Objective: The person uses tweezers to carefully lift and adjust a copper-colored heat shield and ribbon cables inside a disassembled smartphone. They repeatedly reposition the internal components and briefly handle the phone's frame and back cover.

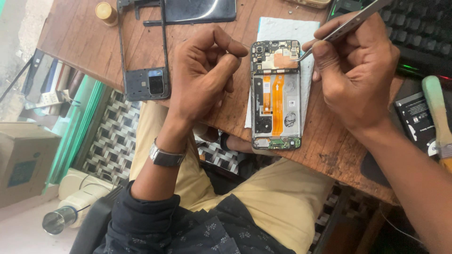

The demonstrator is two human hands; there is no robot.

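Wooden tabletop (94, 42), worn and scratched. Black phone frame (141, 70) lies at the left, dark back cover (197, 10) above it, small yellowish bottle cap (106, 11) near the far corner. Black keyboard (419, 28) top right. Brush with green handle (438, 117) at right edge. Cardboard box (23, 160) and heat gun (70, 211) on the floor.

The opened phone (276, 94) showed orange ribbon cables, a copper patch and a green board, lying on a white cloth (282, 29) over the brown wooden table (84, 37). The tweezers (348, 24) were silver; the phone frame (141, 51) black.
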